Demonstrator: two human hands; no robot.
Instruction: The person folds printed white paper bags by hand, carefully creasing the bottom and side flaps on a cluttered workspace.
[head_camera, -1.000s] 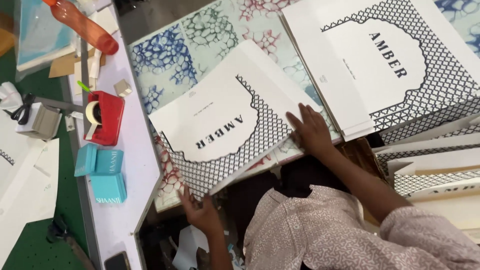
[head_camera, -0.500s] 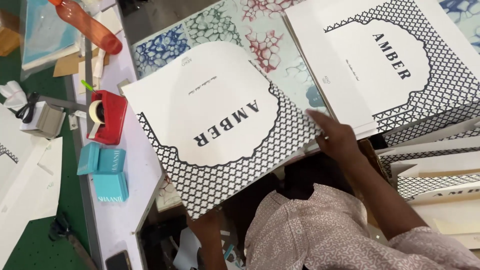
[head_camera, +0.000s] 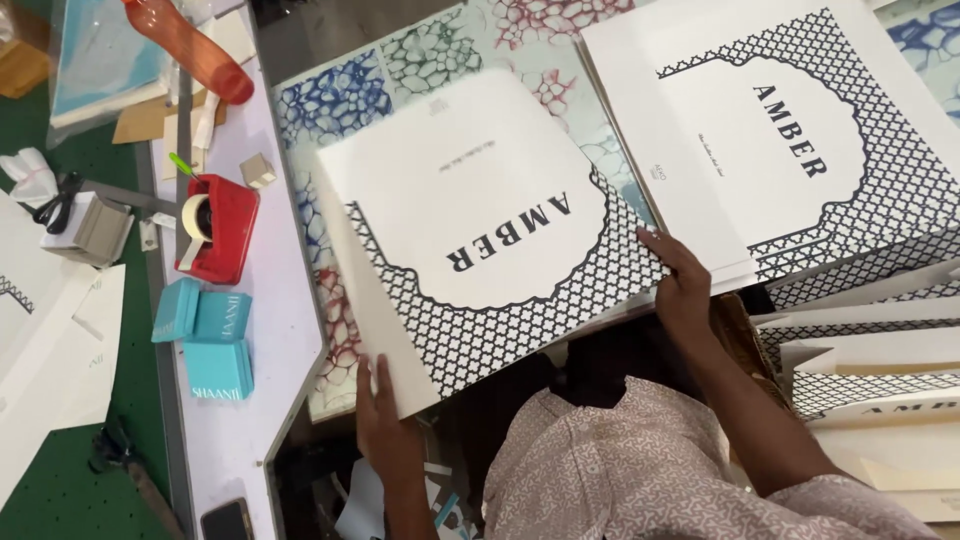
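**Both hands hold a flat white printed sheet over the patterned table**

The flat sheet (head_camera: 480, 220) is white card with a black lattice border framing a scalloped blank panel that carries large dark lettering. It lies tilted across the near edge of the table (head_camera: 330, 100), whose top shows a blue, red and green cell-like pattern. The left hand (head_camera: 385, 425) grips the sheet's lower left corner, fingers curled over the edge and thumb lying on the face. The right hand (head_camera: 685, 290) holds the lower right edge, fingers spread flat on the lattice print.

Just to the right, a stack of matching sheets (head_camera: 790, 140) lies on the table, same white panel and black lattice, its corner touching or nearly touching the held sheet. Further right and nearer, folded pieces in the same print (head_camera: 870, 350) are piled at the table's edge.

On the pale strip to the left stand a red tape dispenser (head_camera: 220, 225) with a cream roll, and below it two turquoise boxes (head_camera: 205, 340) with light lettering, side by side. An orange translucent bottle (head_camera: 190, 45) lies at the top. A dark phone (head_camera: 228, 520) lies at the strip's lower end.
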